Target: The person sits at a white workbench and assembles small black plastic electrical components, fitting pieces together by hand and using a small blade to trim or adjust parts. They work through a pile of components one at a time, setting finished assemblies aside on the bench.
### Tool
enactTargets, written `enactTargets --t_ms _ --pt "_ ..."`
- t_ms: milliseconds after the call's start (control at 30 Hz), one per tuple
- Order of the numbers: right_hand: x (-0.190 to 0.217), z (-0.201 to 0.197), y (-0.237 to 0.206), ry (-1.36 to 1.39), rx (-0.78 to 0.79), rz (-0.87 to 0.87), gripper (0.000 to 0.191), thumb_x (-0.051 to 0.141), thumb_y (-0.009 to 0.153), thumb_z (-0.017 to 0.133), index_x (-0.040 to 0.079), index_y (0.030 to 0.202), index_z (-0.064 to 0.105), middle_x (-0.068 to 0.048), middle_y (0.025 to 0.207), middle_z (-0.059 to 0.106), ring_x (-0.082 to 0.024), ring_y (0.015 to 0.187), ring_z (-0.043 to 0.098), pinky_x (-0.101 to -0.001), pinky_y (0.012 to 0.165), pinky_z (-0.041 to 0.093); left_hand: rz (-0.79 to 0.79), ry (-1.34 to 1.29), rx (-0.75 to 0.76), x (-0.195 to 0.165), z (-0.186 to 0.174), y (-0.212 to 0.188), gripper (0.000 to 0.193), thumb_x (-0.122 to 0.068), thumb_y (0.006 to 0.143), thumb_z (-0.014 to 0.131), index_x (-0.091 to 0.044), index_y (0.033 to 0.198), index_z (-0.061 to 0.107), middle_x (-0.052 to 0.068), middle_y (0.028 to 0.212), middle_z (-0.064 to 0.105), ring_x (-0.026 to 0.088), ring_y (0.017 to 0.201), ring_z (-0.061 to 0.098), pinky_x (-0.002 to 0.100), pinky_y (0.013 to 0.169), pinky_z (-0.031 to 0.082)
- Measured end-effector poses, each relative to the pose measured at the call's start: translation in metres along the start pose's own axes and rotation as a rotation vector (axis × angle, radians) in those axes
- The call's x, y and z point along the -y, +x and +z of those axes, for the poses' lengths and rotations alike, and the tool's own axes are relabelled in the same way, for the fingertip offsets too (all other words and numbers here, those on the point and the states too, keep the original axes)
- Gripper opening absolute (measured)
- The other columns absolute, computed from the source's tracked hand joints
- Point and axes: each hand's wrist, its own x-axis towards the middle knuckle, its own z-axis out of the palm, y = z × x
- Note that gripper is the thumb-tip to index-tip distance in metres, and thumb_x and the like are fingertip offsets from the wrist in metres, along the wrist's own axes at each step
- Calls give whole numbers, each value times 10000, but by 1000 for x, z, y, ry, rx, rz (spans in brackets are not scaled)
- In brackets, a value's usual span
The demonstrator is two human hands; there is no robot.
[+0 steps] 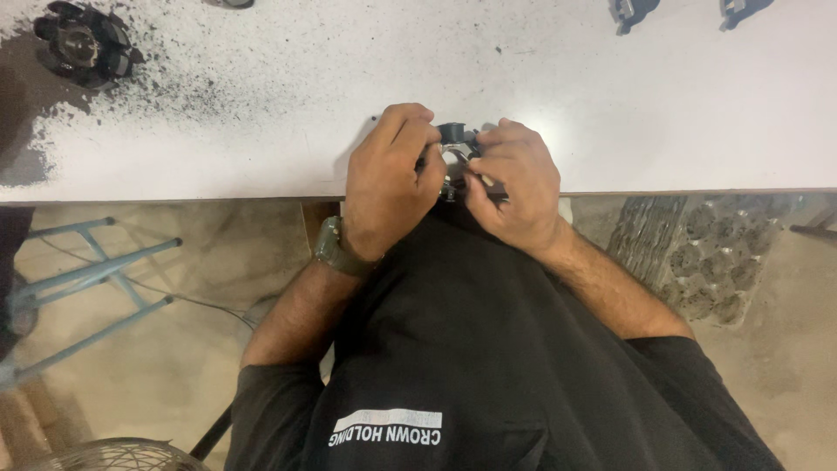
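Note:
Both my hands meet at the near edge of a white table and grip one small part between them. It is a small black and silver metal part, ring-shaped as far as I can see, mostly hidden by my fingers. My left hand, with a green watch on its wrist, pinches the part's left side. From the right, my right hand closes its fingertips on the part. My black shirt fills the lower middle of the view.
A black round component sits at the table's far left amid scattered black dust. Two small metal pieces lie at the far right edge. Below are a blue metal frame, a grey moulded tray and a wire fan guard.

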Motion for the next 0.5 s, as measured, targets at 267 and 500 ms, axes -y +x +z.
enactTargets --t_ms 267,500 --pt "0 1 1 -55 57 6 315 -31 824 826 42 1064 636 -117 1006 658 -340 1097 664 -537 1034 536 -44 -72 -2 2 -2 -2 121 32 884 695 -18 985 651 139 1187 678 310 994 698 379 784 588" --pt "-1 2 1 -53 48 1 310 -45 794 812 45 1030 634 -107 979 648 -333 1076 661 -537 1031 539 -12 -60 36 6 -3 -10 132 52 849 689 -13 948 632 122 1217 661 303 964 685 395 768 569"
